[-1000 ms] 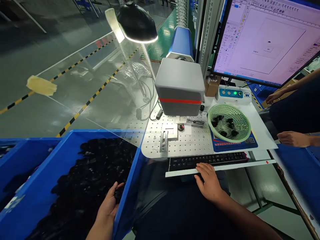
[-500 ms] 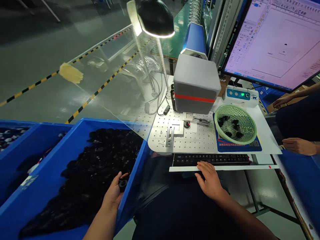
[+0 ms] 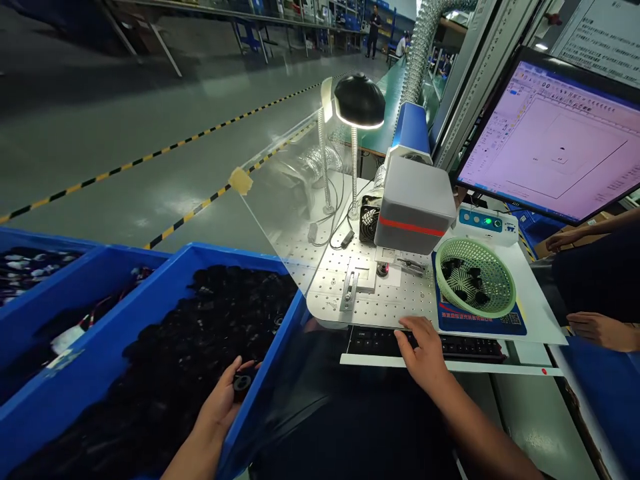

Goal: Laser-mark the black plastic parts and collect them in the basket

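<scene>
My left hand (image 3: 220, 403) is closed on a small round black part (image 3: 242, 382) at the right wall of a blue bin (image 3: 165, 261). Many black parts (image 3: 210, 327) are heaped in that bin. Over the black keyboard (image 3: 373, 340) rests my right hand (image 3: 423, 350), its fingers apart and nothing held. Beyond it, another round black part (image 3: 383, 269) sits on the perforated metal plate (image 3: 320, 293), beneath a grey machine head (image 3: 415, 203). A green basket (image 3: 505, 287) holds several black parts at the right of the plate.
A black lamp (image 3: 359, 100) and a clear sheet with yellow tape (image 3: 241, 181) stand behind the plate. The monitor (image 3: 555, 140) is at upper right. Another person's hands (image 3: 603, 331) show at the right edge. More blue bins (image 3: 115, 303) lie at left.
The view has tilted up, so the table and machine appear lower. My right hand has shifted slightly over the keyboard, fingers more raised. My left hand still holds the black part.
</scene>
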Demonstrator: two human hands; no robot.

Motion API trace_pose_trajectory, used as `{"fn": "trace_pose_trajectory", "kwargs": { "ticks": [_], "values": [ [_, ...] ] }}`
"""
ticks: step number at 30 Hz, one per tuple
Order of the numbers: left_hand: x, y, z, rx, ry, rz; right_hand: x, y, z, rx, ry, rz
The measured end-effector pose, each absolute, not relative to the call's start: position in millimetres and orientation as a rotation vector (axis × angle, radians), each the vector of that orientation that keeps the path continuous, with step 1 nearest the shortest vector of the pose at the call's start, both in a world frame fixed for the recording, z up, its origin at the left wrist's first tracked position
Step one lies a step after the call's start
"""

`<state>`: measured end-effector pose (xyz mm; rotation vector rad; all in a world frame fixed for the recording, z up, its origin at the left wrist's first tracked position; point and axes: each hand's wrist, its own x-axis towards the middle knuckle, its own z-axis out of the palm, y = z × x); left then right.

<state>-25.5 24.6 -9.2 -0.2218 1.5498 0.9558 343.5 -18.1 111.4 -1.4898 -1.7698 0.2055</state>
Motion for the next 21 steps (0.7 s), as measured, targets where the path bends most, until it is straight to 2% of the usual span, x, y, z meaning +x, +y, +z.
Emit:
{"fn": "trace_pose_trajectory", "kwargs": {
  "ticks": [3, 7, 11, 15, 21],
  "values": [
    [-26, 25, -8, -0.244, 1.53, 0.971, 343, 19, 116, -1.55, -1.694, 0.276],
    [-25, 24, 0, -0.216, 1.487, 0.993, 340, 68, 114, -1.838, -1.778, 0.351],
    [-23, 24, 10, -0.161, 1.499, 0.993, 337, 91, 106, -2.007, -1.83, 0.289],
    [-19, 26, 13, -0.162, 1.501, 0.991, 339, 97, 102, -2.016, -1.8, 0.244],
    [-20, 29, 9, -0.183, 1.506, 0.961, 351, 98, 97, -1.911, -1.74, 0.365]
  ]
}}
